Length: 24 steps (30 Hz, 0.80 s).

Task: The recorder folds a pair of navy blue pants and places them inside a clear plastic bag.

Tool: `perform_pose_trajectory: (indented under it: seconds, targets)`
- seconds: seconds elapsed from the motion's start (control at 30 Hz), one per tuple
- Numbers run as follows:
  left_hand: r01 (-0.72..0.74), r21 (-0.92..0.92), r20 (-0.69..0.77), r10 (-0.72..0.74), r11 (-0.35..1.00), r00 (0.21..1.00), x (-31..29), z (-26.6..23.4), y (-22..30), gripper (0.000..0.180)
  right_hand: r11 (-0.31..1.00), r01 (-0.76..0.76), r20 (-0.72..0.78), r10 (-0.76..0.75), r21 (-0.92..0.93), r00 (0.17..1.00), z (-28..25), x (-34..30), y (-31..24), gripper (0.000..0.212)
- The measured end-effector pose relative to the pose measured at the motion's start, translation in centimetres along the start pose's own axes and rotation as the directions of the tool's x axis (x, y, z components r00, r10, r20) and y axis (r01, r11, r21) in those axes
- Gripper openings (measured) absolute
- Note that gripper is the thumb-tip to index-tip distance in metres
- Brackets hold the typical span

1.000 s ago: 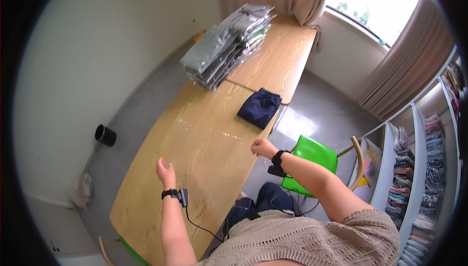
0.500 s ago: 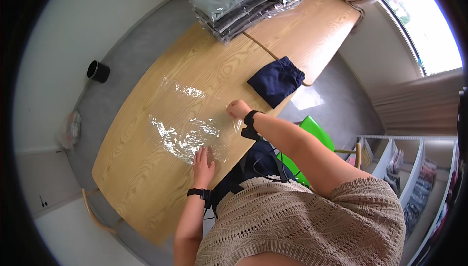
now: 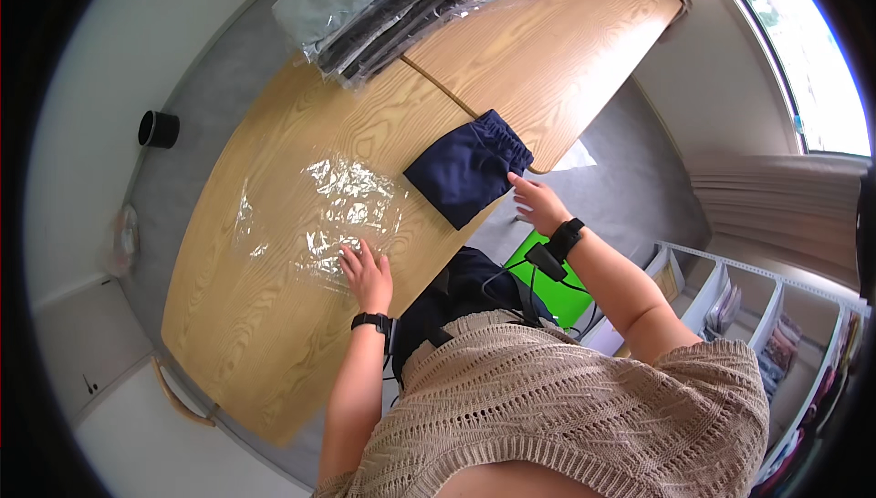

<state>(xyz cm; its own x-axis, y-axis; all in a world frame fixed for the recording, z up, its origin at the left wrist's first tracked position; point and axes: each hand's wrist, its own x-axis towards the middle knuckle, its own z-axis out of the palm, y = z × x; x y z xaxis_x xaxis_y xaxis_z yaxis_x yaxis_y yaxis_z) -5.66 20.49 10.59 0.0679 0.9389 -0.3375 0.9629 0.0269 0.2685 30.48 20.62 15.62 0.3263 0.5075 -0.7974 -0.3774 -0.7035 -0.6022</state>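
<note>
A folded navy garment [image 3: 463, 170] with a gathered elastic waistband, apparently a pair of shorts or trousers, lies near the table's right edge. My right hand [image 3: 540, 206] has reached its near right corner by the waistband; the fingers are apart, with a tip touching the cloth. A clear plastic bag [image 3: 345, 190] lies flat and shiny on the wooden table [image 3: 246, 334], left of the garment. On the bag's near edge rests my left hand [image 3: 368, 276], open with fingers spread. Both wrists wear black straps.
Several plastic-wrapped garments [image 3: 365, 15] are stacked at the far end of the table. A green chair seat [image 3: 550, 284] is by the near edge. White shelving [image 3: 730, 306] with folded clothes stands at right; a black bin [image 3: 159, 129] is on the floor at left.
My right hand has left the plastic bag's side, loosened from a closed shape, and moved right to the navy garment. My left hand stays on the bag. The view has shifted.
</note>
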Motion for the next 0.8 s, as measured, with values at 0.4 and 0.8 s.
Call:
perform_pose_trajectory:
  seconds: [0.4, 0.8]
  targets:
    - [-0.144, 0.086, 0.042, 0.140, 0.986, 0.989, -3.4, -2.3, 2.4, 0.058, 0.766, -0.201, 0.332, -0.017, 0.610, 0.943, 2.9, 5.1, 0.0, 0.041]
    - [-0.121, -0.006, -0.130, 0.119, 0.993, 0.984, -4.3, 0.4, 0.7, 0.059, 0.948, 0.252, 0.561, -0.319, 0.197, 0.764, 4.6, -3.8, -9.9, 0.058]
